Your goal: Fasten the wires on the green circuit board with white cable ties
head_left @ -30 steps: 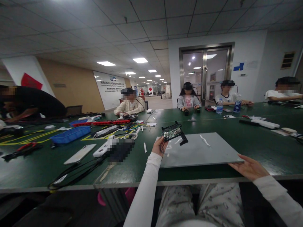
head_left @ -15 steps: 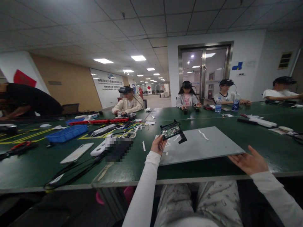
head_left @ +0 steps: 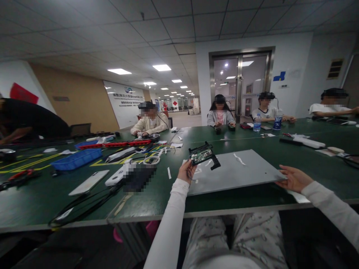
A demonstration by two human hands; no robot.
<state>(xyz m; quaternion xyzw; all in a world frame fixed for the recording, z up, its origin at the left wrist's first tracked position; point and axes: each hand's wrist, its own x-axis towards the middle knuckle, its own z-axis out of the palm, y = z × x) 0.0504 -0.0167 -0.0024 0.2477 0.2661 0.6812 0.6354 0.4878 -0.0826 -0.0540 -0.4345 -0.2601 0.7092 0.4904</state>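
My left hand point(head_left: 185, 172) is closed on the left end of a green circuit board in a black frame point(head_left: 202, 154). This board is tilted above the left part of a flat grey panel point(head_left: 232, 175). Whether the left fingers also touch the panel's edge, I cannot tell. At the panel's right corner, my right hand point(head_left: 294, 178) grips the edge, with its fingers partly hidden. A twisted white strip point(head_left: 239, 160) lies on the panel. Under my right wrist, something white and flat point(head_left: 298, 197) shows on the table.
Left on the green table point(head_left: 151, 203) are a white phone point(head_left: 89, 182), a blue tray point(head_left: 76, 158), dark cables and white cords point(head_left: 153, 159). Two bottles point(head_left: 257, 122) stand at the far side, near several seated people. A white-and-black tool point(head_left: 305, 142) lies at right.
My right hand has gone from lying open under the panel's corner to gripping it, its fingers now higher. The view has shifted slightly. The left hand keeps hold of the circuit board.
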